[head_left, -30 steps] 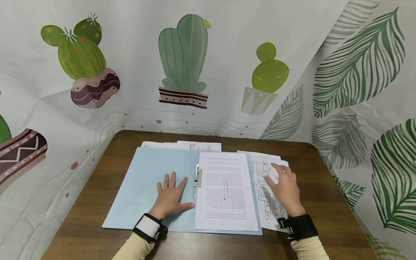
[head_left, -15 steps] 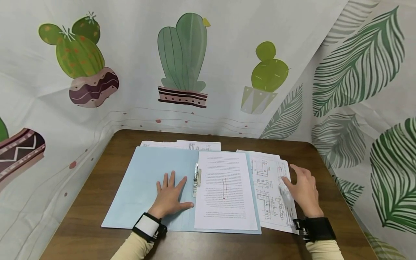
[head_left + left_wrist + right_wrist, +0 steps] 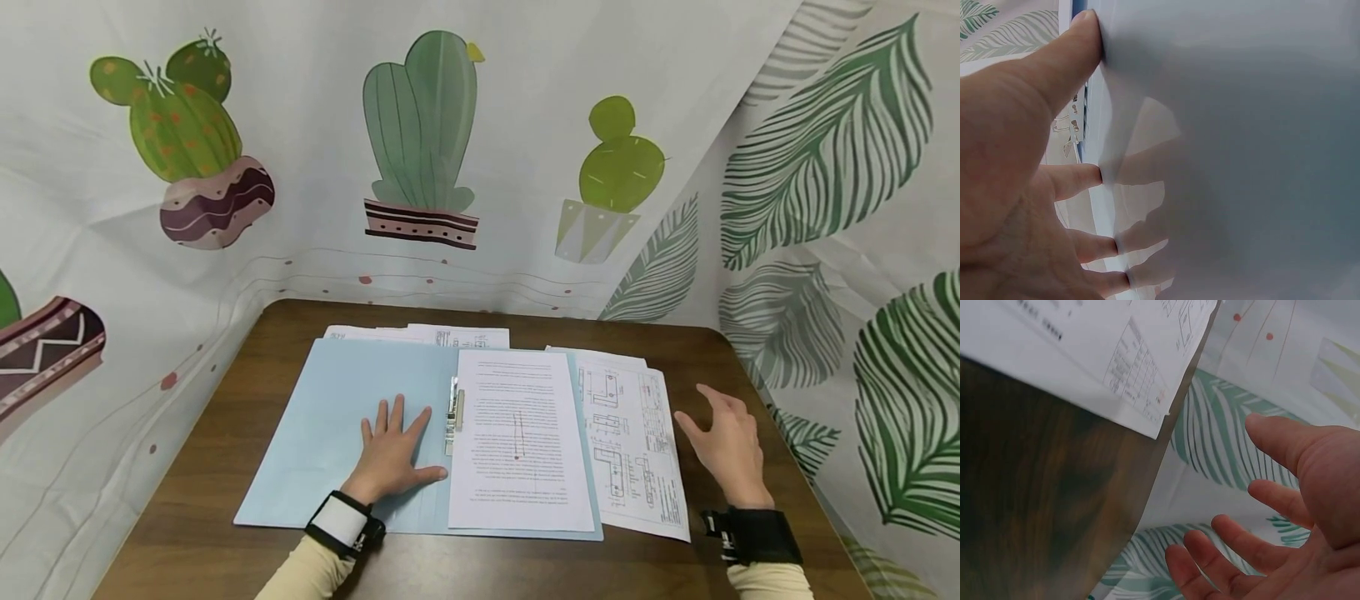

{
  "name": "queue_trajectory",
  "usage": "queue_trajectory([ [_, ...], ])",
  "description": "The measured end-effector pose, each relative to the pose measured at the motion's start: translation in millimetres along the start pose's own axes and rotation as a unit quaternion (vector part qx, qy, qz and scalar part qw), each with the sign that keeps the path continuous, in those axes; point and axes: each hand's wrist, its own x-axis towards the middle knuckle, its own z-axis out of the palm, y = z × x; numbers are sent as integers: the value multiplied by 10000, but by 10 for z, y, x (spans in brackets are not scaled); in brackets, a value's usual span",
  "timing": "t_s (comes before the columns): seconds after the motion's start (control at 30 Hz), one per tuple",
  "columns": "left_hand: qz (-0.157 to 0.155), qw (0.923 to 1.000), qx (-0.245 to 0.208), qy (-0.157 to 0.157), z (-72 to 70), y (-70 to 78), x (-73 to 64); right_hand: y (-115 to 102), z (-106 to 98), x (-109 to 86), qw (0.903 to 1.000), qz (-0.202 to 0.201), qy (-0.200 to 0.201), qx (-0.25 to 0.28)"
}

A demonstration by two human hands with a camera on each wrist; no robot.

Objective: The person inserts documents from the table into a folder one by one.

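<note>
A light blue folder lies opened out on the table, a metal clip along its inner fold. Printed sheets rest on its right half, covered with lines of text. My left hand presses on the bare left cover with its fingers spread; in the left wrist view the fingertips meet the blue surface. To the right of the folder my right hand is held over the table, fingers loosely bent and holding nothing. Nearest to it is a sheet with technical drawings, partly hidden under the folder.
More drawing sheets stick out behind the folder's far edge. The brown wooden table has rounded far corners. A white cloth with printed cacti and leaves hangs around its back and sides.
My right hand has moved to the right, off the drawing sheet and past its edge, uncovering the drawings. The left hand stays where it was on the folder.
</note>
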Motion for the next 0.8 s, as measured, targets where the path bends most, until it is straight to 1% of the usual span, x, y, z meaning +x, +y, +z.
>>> queue_trajectory([
  [0.43, -27, 10000, -1, -44, 8, -6, 7, 181, -90, 12, 9999, 25, 97, -116],
  [0.67, -15, 10000, -3, -27, 6, -3, 5, 216, -136, 24, 9994, -154, 304, -111],
  [0.8, -4, 10000, 17, -25, 11, -8, 9, 241, -151, 53, 9991, -219, 336, -127],
])
